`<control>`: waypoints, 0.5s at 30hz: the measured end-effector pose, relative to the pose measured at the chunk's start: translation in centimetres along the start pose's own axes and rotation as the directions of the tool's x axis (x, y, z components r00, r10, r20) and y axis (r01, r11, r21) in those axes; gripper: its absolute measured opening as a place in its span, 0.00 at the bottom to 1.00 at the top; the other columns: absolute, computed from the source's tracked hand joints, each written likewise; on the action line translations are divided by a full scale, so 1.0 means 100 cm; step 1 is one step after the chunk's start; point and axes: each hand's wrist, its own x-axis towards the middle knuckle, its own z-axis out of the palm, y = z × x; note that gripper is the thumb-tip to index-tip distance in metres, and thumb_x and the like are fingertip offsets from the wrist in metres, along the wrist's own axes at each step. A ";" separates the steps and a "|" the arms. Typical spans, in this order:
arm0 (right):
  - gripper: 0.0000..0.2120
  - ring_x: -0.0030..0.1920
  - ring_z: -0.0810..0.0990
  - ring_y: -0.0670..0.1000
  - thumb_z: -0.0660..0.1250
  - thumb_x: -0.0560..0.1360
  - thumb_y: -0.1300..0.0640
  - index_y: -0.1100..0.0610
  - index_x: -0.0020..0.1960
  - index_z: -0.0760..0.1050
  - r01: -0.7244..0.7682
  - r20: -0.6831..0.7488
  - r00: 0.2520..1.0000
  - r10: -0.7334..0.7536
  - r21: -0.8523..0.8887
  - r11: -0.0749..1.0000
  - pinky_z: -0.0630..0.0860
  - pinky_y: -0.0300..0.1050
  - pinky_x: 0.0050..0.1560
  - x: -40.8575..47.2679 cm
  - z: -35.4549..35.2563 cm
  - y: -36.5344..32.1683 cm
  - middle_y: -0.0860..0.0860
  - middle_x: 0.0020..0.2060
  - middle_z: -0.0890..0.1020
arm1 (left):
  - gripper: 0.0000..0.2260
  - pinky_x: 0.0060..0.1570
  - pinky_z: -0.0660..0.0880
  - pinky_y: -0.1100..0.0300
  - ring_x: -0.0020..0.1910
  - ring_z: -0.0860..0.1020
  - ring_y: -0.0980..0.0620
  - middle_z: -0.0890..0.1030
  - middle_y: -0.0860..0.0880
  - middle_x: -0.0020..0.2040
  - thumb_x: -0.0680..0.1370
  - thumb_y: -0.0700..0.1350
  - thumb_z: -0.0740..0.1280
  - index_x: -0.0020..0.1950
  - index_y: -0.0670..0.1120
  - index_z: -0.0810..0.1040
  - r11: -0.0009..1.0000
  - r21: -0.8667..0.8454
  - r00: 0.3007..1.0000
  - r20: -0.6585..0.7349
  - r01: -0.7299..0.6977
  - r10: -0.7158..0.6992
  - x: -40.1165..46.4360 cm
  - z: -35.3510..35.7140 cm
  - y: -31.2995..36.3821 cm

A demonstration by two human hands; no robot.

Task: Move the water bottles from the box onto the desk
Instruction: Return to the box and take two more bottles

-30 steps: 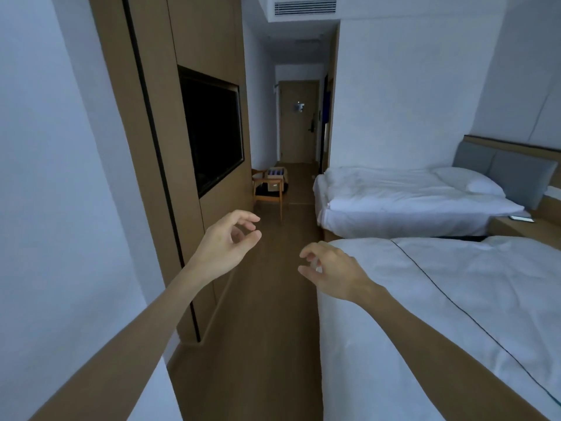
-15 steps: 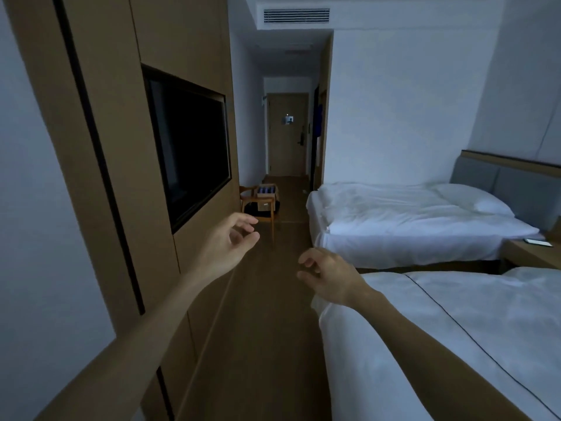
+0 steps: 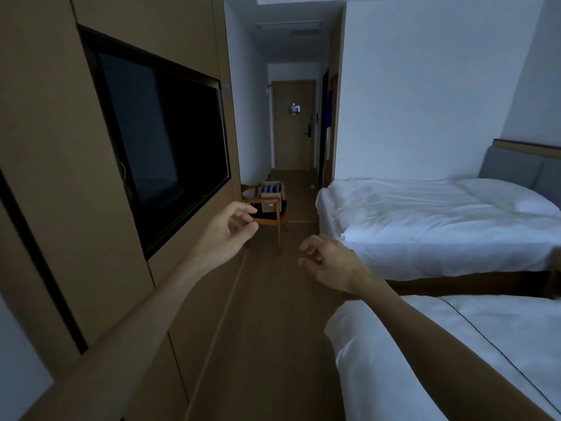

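A cardboard box point(image 3: 271, 199) rests on a wooden chair point(image 3: 268, 221) down the aisle, beside the left wall. Several water bottles point(image 3: 271, 188) with blue labels stand upright inside it. My left hand point(image 3: 228, 231) is stretched forward, fingers loosely curled and apart, holding nothing; it partly overlaps the chair's near armrest in the view but is well short of it. My right hand point(image 3: 329, 262) hangs lower in mid-aisle, fingers apart, holding nothing. No desk is in view.
A wooden wall panel with a dark TV screen point(image 3: 164, 135) runs along the left. Two white beds, near point(image 3: 455, 354) and far point(image 3: 425, 220), line the right. A wooden-floored aisle point(image 3: 267, 314) leads to a closed door point(image 3: 294, 126) at the far end.
The view has advanced along the aisle: the TV panel, chair and box are larger and nearer. Both hands keep the same loose pose in front of me.
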 end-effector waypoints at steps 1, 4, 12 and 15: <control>0.13 0.48 0.74 0.41 0.65 0.77 0.44 0.45 0.60 0.71 0.008 0.003 1.000 -0.008 0.004 1.000 0.70 0.36 0.44 0.021 0.002 0.012 0.39 0.50 0.72 | 0.10 0.41 0.72 0.72 0.47 0.75 0.61 0.78 0.57 0.51 0.78 0.47 0.68 0.58 0.56 0.76 1.000 0.010 1.000 -0.001 0.004 -0.004 0.018 0.005 -0.009; 0.13 0.49 0.75 0.43 0.64 0.77 0.43 0.44 0.60 0.71 0.021 0.016 1.000 -0.022 0.010 1.000 0.75 0.42 0.50 0.078 0.010 0.050 0.40 0.51 0.72 | 0.10 0.43 0.71 0.68 0.47 0.75 0.62 0.77 0.59 0.51 0.78 0.48 0.68 0.58 0.58 0.75 0.999 0.028 1.000 0.001 0.028 -0.028 0.069 0.022 -0.039; 0.12 0.50 0.76 0.45 0.63 0.77 0.43 0.43 0.59 0.70 0.056 0.048 0.997 -0.056 0.002 0.998 0.78 0.50 0.51 0.211 0.042 0.133 0.40 0.50 0.72 | 0.10 0.47 0.75 0.61 0.48 0.76 0.62 0.77 0.60 0.50 0.78 0.50 0.67 0.59 0.59 0.74 0.995 0.019 0.995 -0.009 0.098 -0.098 0.183 0.049 -0.111; 0.13 0.49 0.76 0.44 0.63 0.76 0.42 0.42 0.59 0.69 0.068 0.048 0.996 -0.068 0.011 0.998 0.78 0.49 0.50 0.259 0.059 0.160 0.39 0.50 0.72 | 0.10 0.49 0.75 0.61 0.49 0.76 0.61 0.77 0.60 0.51 0.78 0.50 0.67 0.59 0.59 0.74 0.994 0.023 0.994 -0.003 0.106 -0.106 0.226 0.059 -0.142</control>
